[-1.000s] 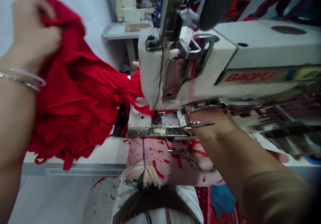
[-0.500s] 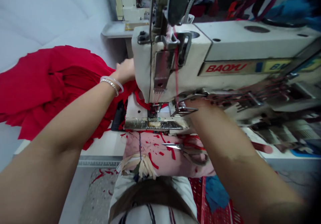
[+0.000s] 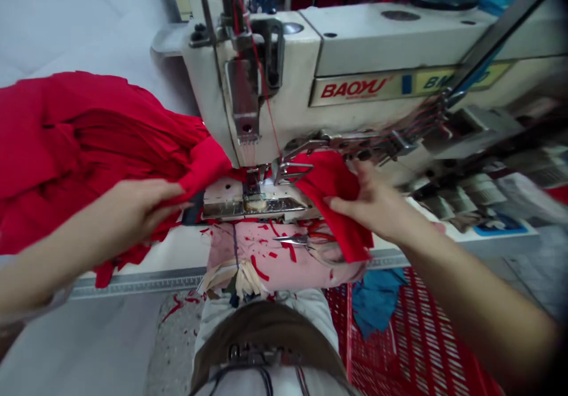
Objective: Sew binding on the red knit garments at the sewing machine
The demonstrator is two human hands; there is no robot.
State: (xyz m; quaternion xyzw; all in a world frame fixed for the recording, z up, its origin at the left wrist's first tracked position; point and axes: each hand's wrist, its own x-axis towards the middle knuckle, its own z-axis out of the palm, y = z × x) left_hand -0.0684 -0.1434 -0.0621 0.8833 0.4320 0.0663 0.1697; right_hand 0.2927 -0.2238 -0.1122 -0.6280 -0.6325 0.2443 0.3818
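Observation:
A cream BAOYU sewing machine (image 3: pixel 355 52) fills the upper middle. Its needle and presser foot (image 3: pixel 252 180) stand over the metal bed (image 3: pixel 248 206). My left hand (image 3: pixel 133 206) pinches the edge of a big heap of red fabric (image 3: pixel 80 147) just left of the bed. On the right of the needle, my right hand (image 3: pixel 377 206) grips a smaller red fabric piece (image 3: pixel 332 200) that hangs over the table's front edge. Small scissors (image 3: pixel 293 240) lie on a pink cloth (image 3: pixel 275 260) below the bed.
A metal ruler strip (image 3: pixel 146 280) runs along the white table's front edge. A red plastic crate (image 3: pixel 408 337) with blue cloth (image 3: pixel 377 301) stands on the floor at lower right. Red thread scraps dot the floor and the pink cloth. My lap shows at the bottom.
My left hand dropped the raised fabric, reached behind the machine head, then came back to pinch the heap's edge. My right hand came out from under the machine holding a red piece.

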